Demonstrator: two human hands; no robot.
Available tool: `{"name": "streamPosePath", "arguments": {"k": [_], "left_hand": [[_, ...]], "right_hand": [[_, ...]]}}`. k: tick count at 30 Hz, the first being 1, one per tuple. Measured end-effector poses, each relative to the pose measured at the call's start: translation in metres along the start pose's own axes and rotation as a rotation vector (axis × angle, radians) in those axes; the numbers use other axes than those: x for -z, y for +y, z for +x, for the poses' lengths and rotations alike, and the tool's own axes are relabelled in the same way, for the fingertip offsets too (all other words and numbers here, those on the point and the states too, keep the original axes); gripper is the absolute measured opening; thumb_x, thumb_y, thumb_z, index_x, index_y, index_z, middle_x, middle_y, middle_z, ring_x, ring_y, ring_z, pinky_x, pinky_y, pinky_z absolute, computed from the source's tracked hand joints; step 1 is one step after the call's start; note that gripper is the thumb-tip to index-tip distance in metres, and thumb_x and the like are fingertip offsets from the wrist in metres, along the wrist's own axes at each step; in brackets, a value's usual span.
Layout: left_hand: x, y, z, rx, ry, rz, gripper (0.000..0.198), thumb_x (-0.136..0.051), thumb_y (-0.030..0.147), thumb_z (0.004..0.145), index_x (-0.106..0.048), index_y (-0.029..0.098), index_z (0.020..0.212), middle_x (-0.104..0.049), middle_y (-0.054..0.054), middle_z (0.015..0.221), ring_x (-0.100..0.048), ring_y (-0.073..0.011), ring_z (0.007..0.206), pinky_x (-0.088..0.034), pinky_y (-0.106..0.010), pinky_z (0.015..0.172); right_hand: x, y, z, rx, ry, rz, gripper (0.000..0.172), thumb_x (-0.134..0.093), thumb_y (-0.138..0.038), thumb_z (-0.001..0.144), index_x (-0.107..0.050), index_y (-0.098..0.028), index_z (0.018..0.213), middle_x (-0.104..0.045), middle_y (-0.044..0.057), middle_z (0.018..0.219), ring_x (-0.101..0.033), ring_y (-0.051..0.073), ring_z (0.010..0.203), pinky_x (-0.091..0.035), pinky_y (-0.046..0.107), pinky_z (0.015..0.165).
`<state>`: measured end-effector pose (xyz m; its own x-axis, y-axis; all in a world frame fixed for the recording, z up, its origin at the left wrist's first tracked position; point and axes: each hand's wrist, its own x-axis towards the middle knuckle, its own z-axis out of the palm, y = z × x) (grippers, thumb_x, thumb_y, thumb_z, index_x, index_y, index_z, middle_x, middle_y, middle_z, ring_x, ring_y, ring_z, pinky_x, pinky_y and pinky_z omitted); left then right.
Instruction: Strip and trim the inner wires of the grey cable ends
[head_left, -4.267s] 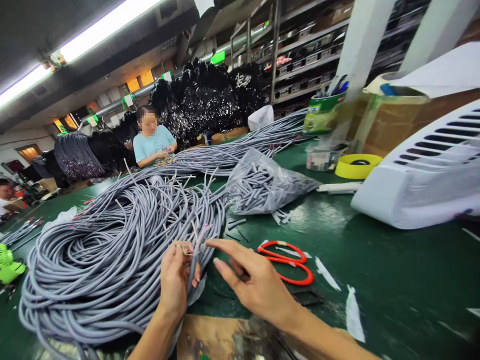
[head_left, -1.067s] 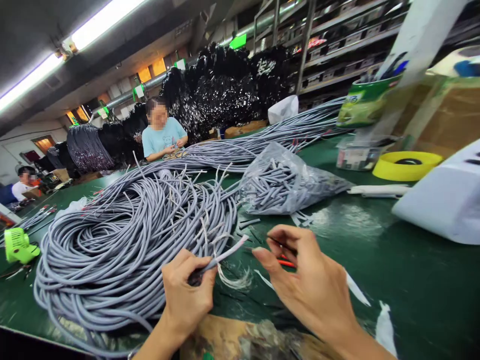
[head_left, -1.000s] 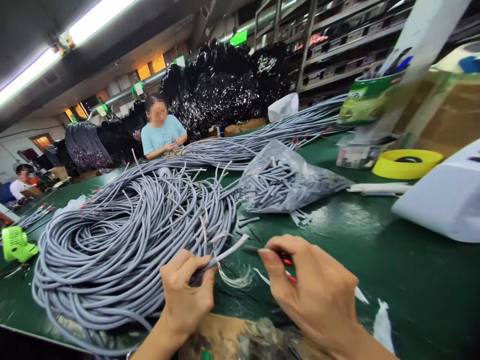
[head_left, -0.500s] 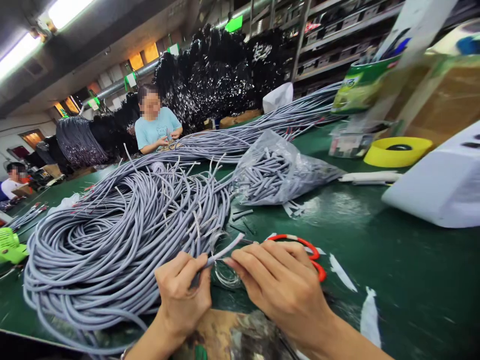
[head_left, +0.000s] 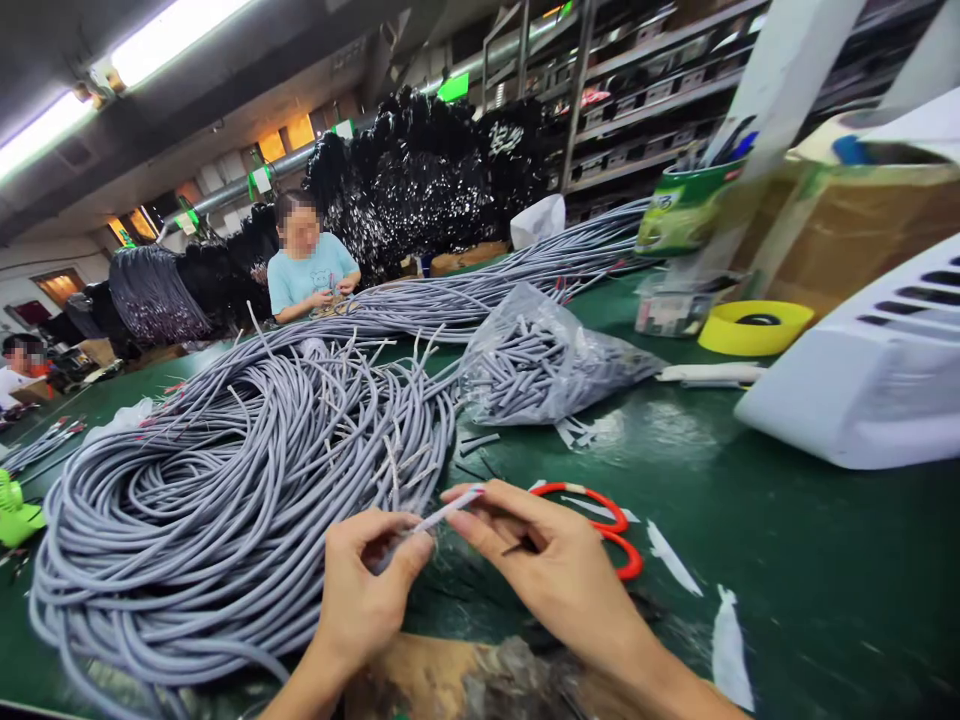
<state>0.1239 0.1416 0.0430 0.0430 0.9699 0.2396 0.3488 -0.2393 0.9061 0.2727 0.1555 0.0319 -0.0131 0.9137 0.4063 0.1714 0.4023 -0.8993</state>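
Observation:
Between thumb and fingers, my left hand (head_left: 369, 580) grips a grey cable just below its stripped end. The bared pale core (head_left: 448, 508) of that cable points up and right. My right hand (head_left: 562, 565) pinches the core close to its tip. A thin dark pointed piece shows under the curled fingers of my right hand; its kind cannot be made out. Red-handled scissors (head_left: 619, 558) lie partly hidden behind my right hand. To the left spreads a big coil of grey cables (head_left: 202, 500), several with frayed, stripped ends near my hands.
A clear bag of short grey cut pieces (head_left: 525, 370) stands behind my hands on the green table (head_left: 817, 570). White scraps (head_left: 731, 650), a yellow tape roll (head_left: 756, 328) and a white slotted housing (head_left: 847, 390) lie to the right. A co-worker (head_left: 311, 262) sits across.
My right fingers have moved from beside the stripped end onto the core's tip. My left hand has turned, its thumb now along the cable. The camera view has shifted slightly.

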Motion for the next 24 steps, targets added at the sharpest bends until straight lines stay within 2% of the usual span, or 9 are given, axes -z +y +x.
{"name": "streamPosePath", "arguments": {"k": [2,5,7,10,14,16,19,24], "left_hand": [[-0.002,-0.001,0.000,0.056,-0.029,-0.059,0.024,-0.060,0.034,0.072,-0.068,0.012,0.070,-0.056,-0.002,0.057,-0.045,-0.0117,0.052,-0.035,-0.021,0.050],[-0.006,-0.001,0.001,0.121,-0.097,-0.089,0.024,-0.059,0.034,0.070,-0.063,0.012,0.065,-0.049,0.001,0.053,-0.038,-0.0090,0.047,-0.029,-0.020,0.046],[-0.007,-0.003,0.001,0.164,-0.157,-0.017,0.022,-0.059,0.032,0.068,-0.058,0.012,0.058,-0.042,0.004,0.049,-0.031,-0.0077,0.046,-0.024,-0.021,0.044],[-0.007,-0.006,0.001,0.217,-0.244,0.140,0.028,-0.061,0.028,0.063,-0.045,0.015,0.045,-0.029,0.007,0.045,-0.024,-0.0072,0.047,-0.019,-0.022,0.044],[-0.001,-0.003,0.003,0.255,-0.336,0.216,0.036,-0.062,0.029,0.061,-0.033,0.018,0.042,-0.023,0.007,0.045,-0.021,-0.0074,0.048,-0.015,-0.023,0.044],[0.003,0.000,0.004,0.248,-0.390,0.213,0.037,-0.061,0.030,0.062,-0.032,0.018,0.043,-0.024,0.007,0.046,-0.021,-0.0074,0.048,-0.014,-0.023,0.044],[0.009,0.003,0.007,0.231,-0.481,0.188,0.036,-0.062,0.031,0.064,-0.036,0.017,0.044,-0.026,0.007,0.046,-0.022,-0.0075,0.048,-0.017,-0.023,0.044],[0.011,0.000,0.005,0.212,-0.584,0.263,0.038,-0.068,0.026,0.062,-0.037,0.016,0.043,-0.029,0.008,0.044,-0.025,-0.0069,0.046,-0.019,-0.021,0.043]], "right_hand": [[0.000,-0.001,0.002,-0.083,-0.108,0.111,0.036,-0.054,-0.049,0.074,-0.066,-0.016,0.080,-0.050,-0.002,0.051,-0.037,0.008,0.039,-0.031,0.021,0.034],[0.001,-0.001,0.004,-0.115,-0.171,0.211,0.030,-0.058,-0.044,0.071,-0.067,-0.016,0.079,-0.063,0.003,0.064,-0.052,0.012,0.049,-0.042,0.021,0.044],[0.000,0.001,0.004,-0.104,-0.135,0.238,0.024,-0.059,-0.040,0.070,-0.067,-0.016,0.072,-0.065,0.003,0.065,-0.057,0.014,0.055,-0.046,0.022,0.050],[0.000,0.005,0.004,-0.093,-0.066,0.219,0.022,-0.061,-0.039,0.069,-0.067,-0.017,0.067,-0.065,0.003,0.061,-0.057,0.015,0.054,-0.047,0.023,0.049],[0.001,0.004,0.005,-0.119,-0.118,0.222,0.029,-0.060,-0.044,0.070,-0.069,-0.017,0.072,-0.068,0.005,0.068,-0.061,0.017,0.059,-0.050,0.025,0.052],[0.003,0.002,0.006,-0.145,-0.131,0.259,0.034,-0.058,-0.048,0.071,-0.069,-0.017,0.078,-0.068,0.006,0.070,-0.063,0.019,0.065,-0.051,0.026,0.055],[0.004,0.002,0.009,-0.165,-0.060,0.312,0.035,-0.058,-0.050,0.070,-0.069,-0.017,0.077,-0.067,0.006,0.064,-0.064,0.021,0.069,-0.052,0.028,0.058],[0.004,0.009,0.010,-0.165,0.043,0.221,0.029,-0.065,-0.047,0.062,-0.068,-0.018,0.061,-0.066,0.005,0.057,-0.058,0.017,0.050,-0.046,0.025,0.045]]}}
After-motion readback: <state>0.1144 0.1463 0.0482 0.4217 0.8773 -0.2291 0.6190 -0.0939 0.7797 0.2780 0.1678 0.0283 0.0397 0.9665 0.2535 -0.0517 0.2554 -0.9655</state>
